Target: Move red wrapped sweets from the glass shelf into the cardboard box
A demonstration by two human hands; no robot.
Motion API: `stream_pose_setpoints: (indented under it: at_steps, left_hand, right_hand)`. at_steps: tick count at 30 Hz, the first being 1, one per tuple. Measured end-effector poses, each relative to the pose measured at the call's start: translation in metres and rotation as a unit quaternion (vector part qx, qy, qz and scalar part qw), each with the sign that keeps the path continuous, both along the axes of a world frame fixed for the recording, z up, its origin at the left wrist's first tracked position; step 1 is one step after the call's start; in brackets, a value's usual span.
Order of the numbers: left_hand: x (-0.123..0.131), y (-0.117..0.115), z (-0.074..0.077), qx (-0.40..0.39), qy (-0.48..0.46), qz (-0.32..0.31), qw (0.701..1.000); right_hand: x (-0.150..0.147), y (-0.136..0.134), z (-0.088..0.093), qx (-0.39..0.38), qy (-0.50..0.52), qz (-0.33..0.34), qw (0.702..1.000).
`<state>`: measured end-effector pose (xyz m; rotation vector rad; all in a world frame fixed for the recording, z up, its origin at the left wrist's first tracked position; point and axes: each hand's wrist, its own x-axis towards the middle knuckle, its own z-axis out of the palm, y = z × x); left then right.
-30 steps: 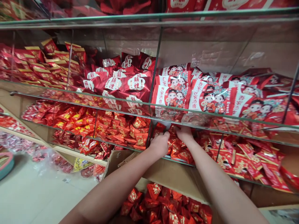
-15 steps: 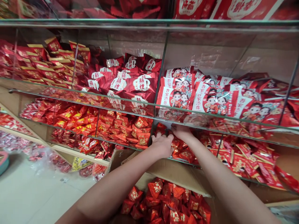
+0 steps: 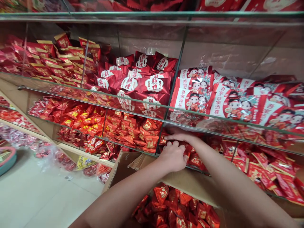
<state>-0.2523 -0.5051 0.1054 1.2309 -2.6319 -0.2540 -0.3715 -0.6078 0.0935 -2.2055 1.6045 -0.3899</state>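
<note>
My left hand point(image 3: 174, 155) is at the front edge of a low shelf compartment, its fingers curled with the tips hidden; I cannot make out what is in them. Just behind it, my right hand point(image 3: 181, 136) reaches in under the glass shelf, its visible fingers stretched toward small red wrapped candies point(image 3: 196, 160) and touching one at the compartment's left side. Below my forearms an open cardboard box point(image 3: 190, 182) holds a heap of shiny red candies with gold print point(image 3: 175, 205).
A glass shelf edge point(image 3: 133, 103) runs close above my hands. Red and white candy packets point(image 3: 154, 83) and packets with cartoon couples point(image 3: 194, 99) lie on it. Orange-red candies point(image 3: 150, 142) fill the compartment to the left. A teal basin point(image 3: 8, 160) stands on the floor.
The view has shifted, so the shelves sit further right. My left hand has drawn back slightly toward the box, while my right hand has moved toward the compartment's left side.
</note>
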Motion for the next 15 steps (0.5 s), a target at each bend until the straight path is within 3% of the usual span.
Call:
stream_pose_setpoints:
  at_steps: [10,15]
  left_hand:
    - [-0.004,-0.005,0.007,0.143,-0.036,0.077,0.986]
    - [-0.005,-0.006,0.010,0.163,-0.047,0.087,0.982]
  right_hand:
    - [0.002,0.003,0.002,0.017,-0.021,-0.033,0.999]
    - [0.008,0.003,0.003,0.018,-0.031,-0.057,0.998]
